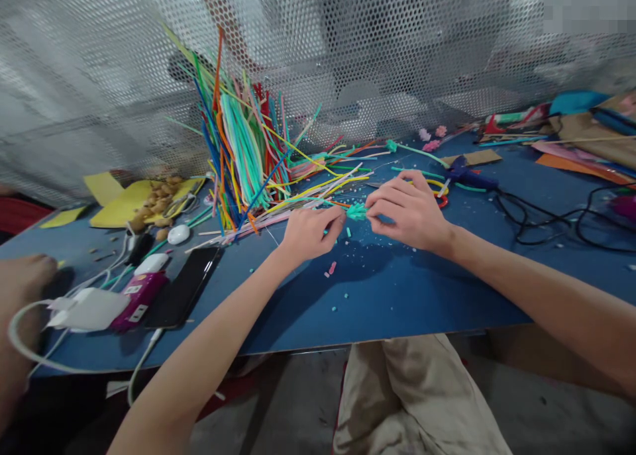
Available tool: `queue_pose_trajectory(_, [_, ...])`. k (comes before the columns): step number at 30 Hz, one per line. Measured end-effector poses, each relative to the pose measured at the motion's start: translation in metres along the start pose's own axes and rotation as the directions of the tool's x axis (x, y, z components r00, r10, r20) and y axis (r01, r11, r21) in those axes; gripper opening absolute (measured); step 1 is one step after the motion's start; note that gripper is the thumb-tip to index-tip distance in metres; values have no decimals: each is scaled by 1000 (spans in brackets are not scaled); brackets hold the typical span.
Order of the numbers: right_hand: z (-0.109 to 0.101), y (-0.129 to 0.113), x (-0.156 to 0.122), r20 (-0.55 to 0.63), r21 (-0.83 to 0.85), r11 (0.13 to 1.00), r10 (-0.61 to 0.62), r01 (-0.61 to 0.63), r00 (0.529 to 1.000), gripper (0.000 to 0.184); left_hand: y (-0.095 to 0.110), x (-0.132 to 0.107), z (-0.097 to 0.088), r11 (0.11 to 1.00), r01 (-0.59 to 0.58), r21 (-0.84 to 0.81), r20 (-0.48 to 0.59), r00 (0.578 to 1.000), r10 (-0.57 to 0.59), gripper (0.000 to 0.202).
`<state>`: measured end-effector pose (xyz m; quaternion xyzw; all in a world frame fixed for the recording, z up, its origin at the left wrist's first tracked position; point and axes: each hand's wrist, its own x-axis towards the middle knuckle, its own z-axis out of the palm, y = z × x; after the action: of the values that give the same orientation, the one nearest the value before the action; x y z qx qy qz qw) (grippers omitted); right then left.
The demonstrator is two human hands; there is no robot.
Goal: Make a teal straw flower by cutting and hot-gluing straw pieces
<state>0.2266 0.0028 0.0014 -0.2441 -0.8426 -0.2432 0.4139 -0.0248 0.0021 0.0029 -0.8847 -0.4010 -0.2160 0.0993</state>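
Note:
A small fluffy teal piece [356,211], seemingly made from pipe cleaner, is between my hands just above the blue table. My left hand [311,233] has its thumb and fingers pinched together at the piece's left end. At its right end, the thumb and index finger of my right hand [410,213] close on it, the other fingers curled. The fingertips partly hide both ends. Teal and pink snippets [332,267] lie scattered below. Scissors [442,191] with red and yellow handles lie behind my right hand, partly covered by it.
A large bundle of coloured pipe cleaners [241,150] stands against the perforated metal screen [387,57]. On the right are a dark blue glue gun [470,175] and its black cable. A phone [185,288] and white charger [92,309] lie left, near another person's hand [24,276].

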Motion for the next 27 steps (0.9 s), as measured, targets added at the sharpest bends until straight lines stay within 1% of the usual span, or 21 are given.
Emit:
queue_pose_trajectory(3, [0, 0, 0, 0, 5, 1000, -2, 2, 1000, 9, -1, 0, 0, 1000, 8, 1, 4, 1000, -8, 27])
queue_pose_trajectory(11, [-1, -4, 2, -17, 43, 998, 52, -51, 999, 9, 0, 0, -1, 1000, -15, -10, -21, 1000, 15, 25])
queue_pose_trajectory(16, [-5, -4, 2, 6, 94, 992, 84, -85, 996, 6, 0, 0, -1, 1000, -31, -8, -39, 999, 30, 22])
queue_pose_trajectory(18, [-7, -3, 1, 16, 104, 990, 92, -93, 996, 8, -2, 0, 0, 1000, -22, -1, -37, 999, 22, 22])
queue_pose_trajectory(21, [-9, -1, 1, 35, 114, 989, 92, -95, 995, 9, -4, -1, 0, 1000, -12, 4, -35, 999, 12, 23])
queue_pose_trajectory(27, [-10, 2, 1, 39, 110, 991, 68, -72, 997, 4, -4, -1, -1, 1000, -8, 19, -34, 999, 9, 24])
